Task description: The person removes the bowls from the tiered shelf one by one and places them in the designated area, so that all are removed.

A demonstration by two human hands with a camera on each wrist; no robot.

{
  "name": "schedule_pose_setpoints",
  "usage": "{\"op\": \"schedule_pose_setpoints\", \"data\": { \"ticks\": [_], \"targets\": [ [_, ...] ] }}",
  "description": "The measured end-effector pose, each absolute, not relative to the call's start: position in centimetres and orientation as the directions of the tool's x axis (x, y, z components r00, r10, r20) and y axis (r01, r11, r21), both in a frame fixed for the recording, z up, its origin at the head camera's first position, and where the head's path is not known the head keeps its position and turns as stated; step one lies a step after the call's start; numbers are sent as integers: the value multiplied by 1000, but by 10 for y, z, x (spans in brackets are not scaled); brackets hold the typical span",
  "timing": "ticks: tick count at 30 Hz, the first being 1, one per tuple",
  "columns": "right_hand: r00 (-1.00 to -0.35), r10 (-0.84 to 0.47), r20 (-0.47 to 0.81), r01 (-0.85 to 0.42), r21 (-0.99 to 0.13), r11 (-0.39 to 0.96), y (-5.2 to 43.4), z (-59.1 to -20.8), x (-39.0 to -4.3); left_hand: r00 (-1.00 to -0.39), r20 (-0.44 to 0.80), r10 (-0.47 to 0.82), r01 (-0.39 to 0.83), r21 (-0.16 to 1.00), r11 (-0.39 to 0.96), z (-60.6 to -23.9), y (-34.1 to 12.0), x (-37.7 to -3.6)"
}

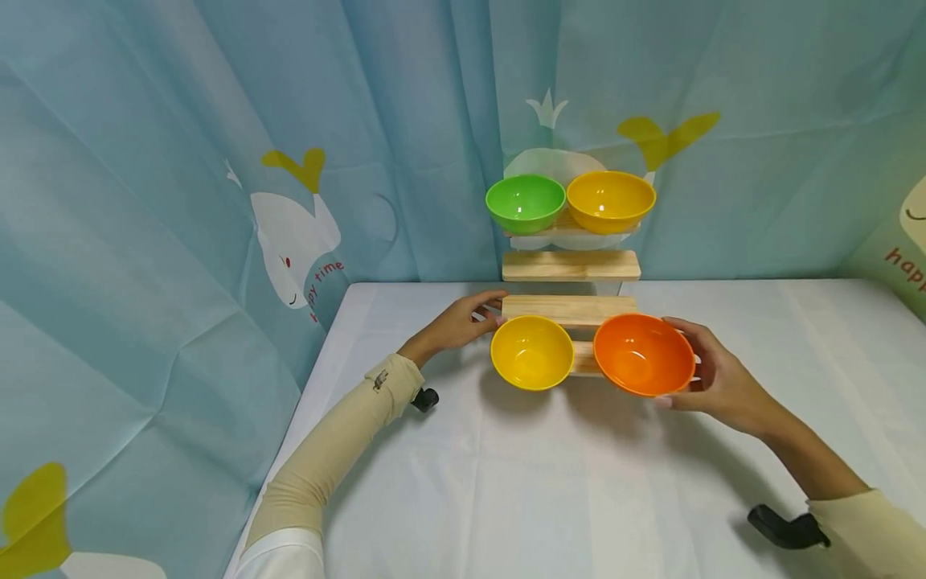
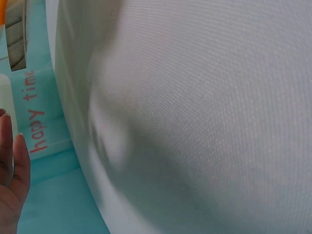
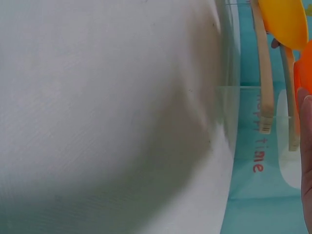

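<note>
A yellow bowl [image 1: 531,352] and an orange bowl [image 1: 644,354] sit side by side at the lowest step of a stepped wooden rack [image 1: 570,266]. My left hand [image 1: 466,320] reaches from the left with relaxed fingers; its fingertips touch the yellow bowl's rim beside the plank edge. My right hand [image 1: 712,376] grips the orange bowl's right side, thumb over the rim and fingers beneath. On the top step stand a green bowl [image 1: 525,203] and a yellow-orange bowl [image 1: 611,200]. The right wrist view catches the yellow bowl [image 3: 285,19] and the orange bowl's edge [image 3: 304,68].
The rack stands at the back of a table with a white cloth [image 1: 550,482], against a blue whale-print curtain [image 1: 217,161] that wraps the left and back sides. The rack's middle step holds nothing. Black wrist mounts [image 1: 784,531] show near both sleeves.
</note>
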State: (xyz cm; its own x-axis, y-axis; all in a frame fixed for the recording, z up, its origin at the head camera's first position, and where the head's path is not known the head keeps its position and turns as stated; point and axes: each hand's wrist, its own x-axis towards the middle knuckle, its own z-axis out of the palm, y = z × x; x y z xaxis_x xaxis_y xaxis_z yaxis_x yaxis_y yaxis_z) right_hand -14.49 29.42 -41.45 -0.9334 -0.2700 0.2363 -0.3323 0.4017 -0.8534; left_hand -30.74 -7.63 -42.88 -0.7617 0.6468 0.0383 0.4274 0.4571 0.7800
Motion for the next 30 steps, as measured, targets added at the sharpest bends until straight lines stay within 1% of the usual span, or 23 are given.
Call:
{"op": "schedule_pose_setpoints", "data": {
  "ticks": [1,6,8,11,15,23,30],
  "targets": [
    [-933,-271,236,-332,-855,398,294,-414,-144,-761,31,648,422,782,459,-424,-76,-304],
    [-925,-298,234,-341,-857,387,292,-411,-142,-760,26,649,422,780,462,-424,-77,-304],
    [-920,-312,237,-348,-861,371,290,-409,-141,-760,32,649,426,778,461,-429,-77,-308],
    [-909,-333,249,-361,-871,333,286,-405,-138,-759,37,650,430,779,457,-429,-77,-307],
    [-898,-356,259,-376,-871,316,281,-402,-135,-758,33,651,422,786,451,-428,-76,-307],
    [-881,-409,239,-374,-881,291,273,-398,-131,-755,40,654,429,785,447,-428,-76,-309],
    [-850,-459,259,-401,-883,245,268,-396,-128,-758,36,651,433,774,462,-425,-76,-306]
  ]
}}
